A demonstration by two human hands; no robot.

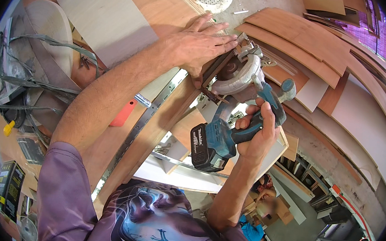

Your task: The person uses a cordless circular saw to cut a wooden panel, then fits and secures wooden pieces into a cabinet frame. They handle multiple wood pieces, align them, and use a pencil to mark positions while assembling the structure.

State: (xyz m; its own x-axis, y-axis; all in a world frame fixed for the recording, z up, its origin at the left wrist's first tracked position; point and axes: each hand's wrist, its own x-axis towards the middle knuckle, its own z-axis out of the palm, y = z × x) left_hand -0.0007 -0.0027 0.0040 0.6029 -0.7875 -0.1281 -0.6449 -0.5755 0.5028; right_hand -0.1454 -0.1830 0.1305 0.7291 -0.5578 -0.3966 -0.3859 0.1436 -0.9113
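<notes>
My right hand (259, 131) is wrapped around the rear handle of a teal and black cordless circular saw (221, 137). Its black battery pack sticks out toward me, while the pale metal blade guard (246, 77) and base plate point away. The saw stands at the right edge of the wooden workbench (176, 7). My left hand (202, 47) lies palm down there with fingers spread, its fingertips at the front of the base plate and its thumb near the plate's closer end. The saw's body hides most of the blade and whatever it rests on.
A pale panel (101, 14), a metal strip (141, 125) and a red flat piece (123, 113) lie on the bench. Cables (43, 85) tangle at left near a black-yellow box (9, 184). Stacked boards (298, 37) fill the right. Two people, one in a blue shirt (253, 231), are at lower right.
</notes>
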